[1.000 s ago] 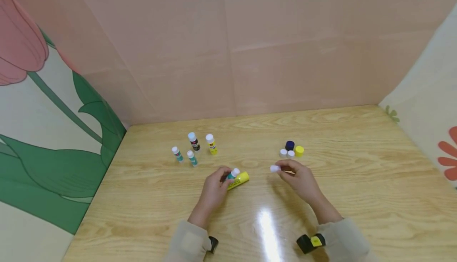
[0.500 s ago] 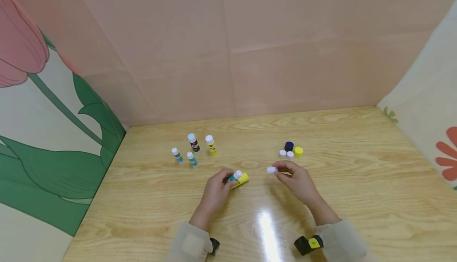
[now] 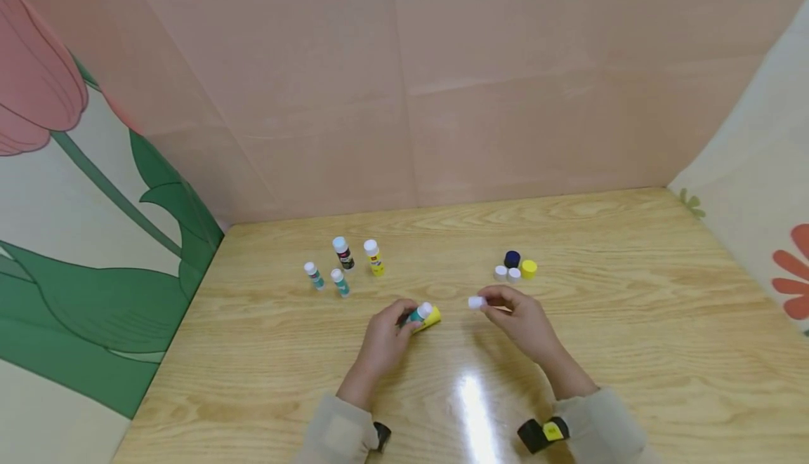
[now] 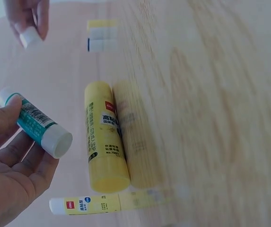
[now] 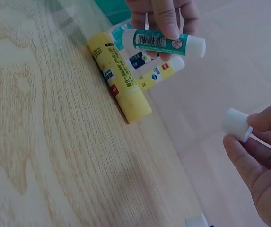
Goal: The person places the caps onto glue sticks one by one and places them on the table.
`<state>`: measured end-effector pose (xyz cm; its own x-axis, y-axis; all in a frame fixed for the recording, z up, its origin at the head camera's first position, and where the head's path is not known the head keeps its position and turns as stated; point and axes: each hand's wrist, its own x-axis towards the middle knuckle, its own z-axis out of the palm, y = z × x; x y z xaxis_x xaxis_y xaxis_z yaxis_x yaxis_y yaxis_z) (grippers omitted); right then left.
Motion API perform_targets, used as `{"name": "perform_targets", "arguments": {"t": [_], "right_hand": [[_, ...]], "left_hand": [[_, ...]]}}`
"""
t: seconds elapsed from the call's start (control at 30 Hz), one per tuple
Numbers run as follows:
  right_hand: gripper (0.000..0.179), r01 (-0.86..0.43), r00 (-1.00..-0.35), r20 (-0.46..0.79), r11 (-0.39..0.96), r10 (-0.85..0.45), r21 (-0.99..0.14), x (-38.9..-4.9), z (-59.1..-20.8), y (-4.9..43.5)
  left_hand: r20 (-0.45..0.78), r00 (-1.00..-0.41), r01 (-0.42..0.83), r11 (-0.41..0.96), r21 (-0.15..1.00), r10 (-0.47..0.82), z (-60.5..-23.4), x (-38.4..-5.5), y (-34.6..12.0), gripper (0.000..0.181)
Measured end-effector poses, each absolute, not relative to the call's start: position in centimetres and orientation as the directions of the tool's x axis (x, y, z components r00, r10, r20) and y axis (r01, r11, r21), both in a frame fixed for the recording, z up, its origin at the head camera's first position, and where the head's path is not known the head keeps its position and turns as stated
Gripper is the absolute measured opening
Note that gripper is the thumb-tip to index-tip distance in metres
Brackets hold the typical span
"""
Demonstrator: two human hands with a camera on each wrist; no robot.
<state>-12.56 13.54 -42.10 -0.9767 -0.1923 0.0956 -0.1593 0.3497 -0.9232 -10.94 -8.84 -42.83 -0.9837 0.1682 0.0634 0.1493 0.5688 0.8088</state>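
Wood table (image 3: 253,352) backed by pink wall (image 3: 404,99). Green stick (image 4: 32,118) gripped by left hand (image 3: 382,337), near yellow stick (image 4: 106,142) laid flat. White cap (image 5: 236,124) pinched by right hand (image 3: 523,320).

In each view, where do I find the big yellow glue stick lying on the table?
Head: big yellow stick, below centre, partly hidden by the left hand.
Left wrist: big yellow stick, left of centre.
Right wrist: big yellow stick, upper left.
Shared landmark: teal stick in that hand.
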Motion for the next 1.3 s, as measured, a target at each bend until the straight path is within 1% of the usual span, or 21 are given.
{"name": "perform_targets", "arguments": {"t": [0.27,0.53,0.9,1.3], "right_hand": [[0.024,-0.152,-0.976,0.084,0.354,-0.201,-0.923,-12.4,-41.8,13.2],[0.024,-0.122,-0.979,0.053,0.355,-0.199,-0.927,-12.5,-41.8,12.9],[0.025,-0.113,-0.977,0.047,0.322,-0.208,-0.94,-12.4,-41.6,12.7],[0.024,-0.125,-0.969,0.054,0.288,-0.243,-0.949,-12.6,-41.9,12.4]], "left_hand": [[0.083,-0.98,0.173,0.557,0.812,0.183,-42.9,-10.9,-8.6,0.02],[0.064,-0.98,0.161,0.571,0.805,0.187,-42.8,-11.0,-8.4,0.021],[0.045,-0.975,0.163,0.56,0.813,0.218,-42.6,-10.9,-8.4,0.021],[0.099,-0.962,0.23,0.562,0.795,0.254,-42.5,-10.9,-8.3,0.021]]}}
